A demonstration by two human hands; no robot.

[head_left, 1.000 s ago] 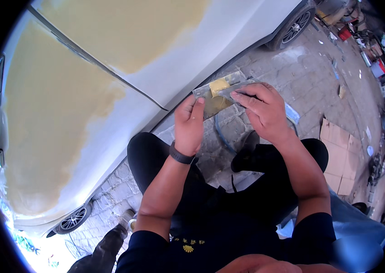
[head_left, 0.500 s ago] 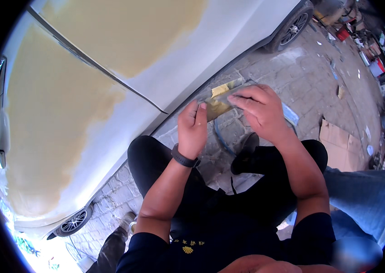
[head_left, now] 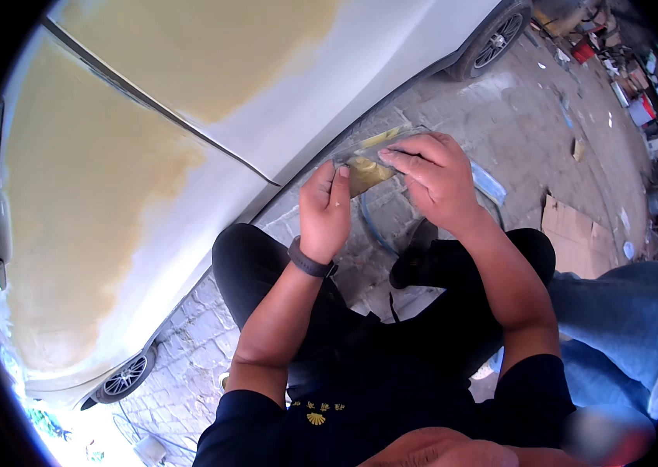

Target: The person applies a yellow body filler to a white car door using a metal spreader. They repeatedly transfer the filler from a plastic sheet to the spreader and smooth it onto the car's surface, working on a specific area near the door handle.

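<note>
Yellow putty (head_left: 369, 167) is smeared on a flat grey plate (head_left: 360, 184) held in front of me. My left hand (head_left: 324, 207) grips the plate's left end, its thumb on top, and a dark band circles that wrist. My right hand (head_left: 439, 182) pinches a thin grey spreader (head_left: 368, 151) that lies across the plate, over the putty, so part of the yellow is hidden. Both hands are above my bent legs, beside the car's lower body.
A white car (head_left: 158, 233) with yellowish patches fills the left. Behind my hands are paving (head_left: 453, 113) and a blue hose (head_left: 372, 232). Flattened cardboard (head_left: 575, 233), scattered clutter (head_left: 640, 109) and another person's jeans (head_left: 609, 311) are on the right.
My right hand has drawn the spreader across the putty, leaving less of the yellow lump showing and more smeared. Another person's jeans-clad legs have come in at the right.
</note>
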